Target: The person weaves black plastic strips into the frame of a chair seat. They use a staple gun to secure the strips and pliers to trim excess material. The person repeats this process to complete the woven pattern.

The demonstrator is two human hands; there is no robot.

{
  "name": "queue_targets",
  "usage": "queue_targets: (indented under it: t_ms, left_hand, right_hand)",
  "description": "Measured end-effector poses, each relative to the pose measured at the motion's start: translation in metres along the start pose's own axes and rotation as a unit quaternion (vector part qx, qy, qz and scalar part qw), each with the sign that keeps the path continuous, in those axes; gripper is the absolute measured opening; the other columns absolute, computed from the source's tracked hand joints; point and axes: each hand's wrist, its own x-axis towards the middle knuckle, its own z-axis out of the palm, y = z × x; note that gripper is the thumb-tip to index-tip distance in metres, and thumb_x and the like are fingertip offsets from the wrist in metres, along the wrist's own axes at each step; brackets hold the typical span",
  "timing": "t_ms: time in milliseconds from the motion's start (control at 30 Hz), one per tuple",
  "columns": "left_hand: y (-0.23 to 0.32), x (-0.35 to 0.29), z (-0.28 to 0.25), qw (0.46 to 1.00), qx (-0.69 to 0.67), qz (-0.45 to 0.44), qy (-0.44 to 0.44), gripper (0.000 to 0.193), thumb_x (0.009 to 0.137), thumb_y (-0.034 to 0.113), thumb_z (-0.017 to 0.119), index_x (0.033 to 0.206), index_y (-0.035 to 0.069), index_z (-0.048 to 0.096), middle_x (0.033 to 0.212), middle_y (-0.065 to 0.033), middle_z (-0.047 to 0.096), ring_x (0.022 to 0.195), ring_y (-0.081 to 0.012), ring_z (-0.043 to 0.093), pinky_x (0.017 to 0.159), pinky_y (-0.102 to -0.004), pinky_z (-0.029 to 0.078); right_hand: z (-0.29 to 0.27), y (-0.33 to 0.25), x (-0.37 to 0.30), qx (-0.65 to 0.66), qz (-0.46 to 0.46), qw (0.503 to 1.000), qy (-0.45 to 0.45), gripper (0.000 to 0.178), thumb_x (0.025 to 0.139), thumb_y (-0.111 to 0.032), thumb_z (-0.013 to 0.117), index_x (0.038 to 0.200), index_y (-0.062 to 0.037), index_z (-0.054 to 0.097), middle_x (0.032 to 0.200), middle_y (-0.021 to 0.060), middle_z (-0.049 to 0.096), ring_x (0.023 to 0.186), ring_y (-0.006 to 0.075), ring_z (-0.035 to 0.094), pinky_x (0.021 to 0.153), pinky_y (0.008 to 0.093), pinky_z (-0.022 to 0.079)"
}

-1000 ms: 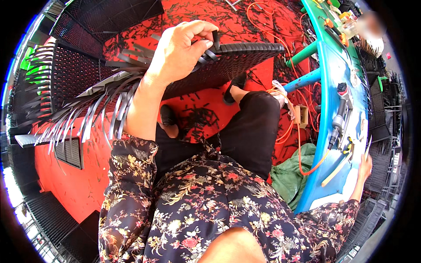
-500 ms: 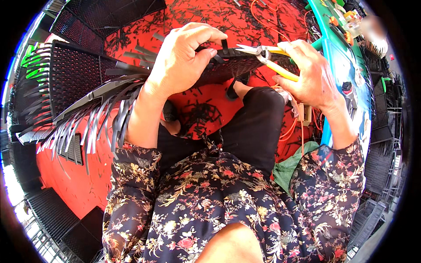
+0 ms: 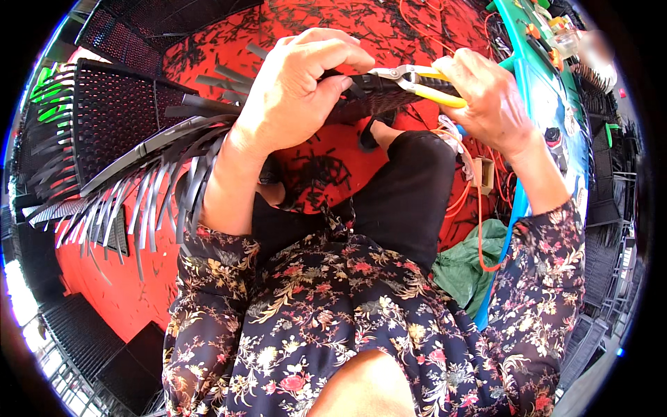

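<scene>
My left hand (image 3: 295, 101) is closed in a pinch on a flat black strip (image 3: 356, 89) at the upper edge of a black woven panel (image 3: 389, 99). In my right hand (image 3: 490, 101) is a pair of yellow-handled snips (image 3: 425, 85), its handles held partly apart. The blades point left and meet the strip close to my left fingertips, which hide part of the tips. Loose strip ends (image 3: 163, 184) fringe the panel to the left of my left forearm, bending downward in a thick row.
Cut black strip pieces (image 3: 323, 170) litter the red floor (image 3: 153, 288). At right stands a blue-green table (image 3: 538, 90) with tools on it. An orange cord (image 3: 481, 229) hangs beside a green cloth (image 3: 479, 260). Another woven panel (image 3: 114, 118) rises at left.
The snips have moved up and left, bringing their blades to the strip beside my left fingers. Their handles are closer together. My left fingers have shifted slightly right.
</scene>
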Motion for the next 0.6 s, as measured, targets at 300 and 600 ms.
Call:
queue_targets:
  t_ms: [300, 600]
  left_hand:
    - [-0.018, -0.006, 0.001, 0.975, -0.218, -0.001, 0.031, 0.042, 0.084, -0.001, 0.055, 0.126, -0.006, 0.055, 0.118, -0.0166, 0.063, 0.117, -0.0232, 0.056, 0.104, -0.0351, 0.038]
    - [-0.025, -0.012, 0.013, 0.915, -0.385, -0.018, 0.117, 0.041, 0.093, 0.013, 0.057, 0.130, -0.004, 0.052, 0.122, -0.0134, 0.061, 0.116, -0.0198, 0.054, 0.103, -0.0330, 0.035]
  right_hand:
    - [-0.010, 0.074, -0.214, 0.141, 0.492, 0.844, 0.162, 0.051, 0.085, -0.027, 0.069, 0.124, 0.0027, 0.055, 0.109, 0.0109, 0.061, 0.098, 0.0175, 0.058, 0.088, 0.0320, 0.046]
    - [-0.037, 0.084, -0.450, -0.219, 0.733, 0.626, -0.150, 0.079, 0.080, -0.053, 0.065, 0.134, 0.0020, 0.048, 0.134, 0.0235, 0.051, 0.125, 0.0366, 0.048, 0.104, 0.0438, 0.036]
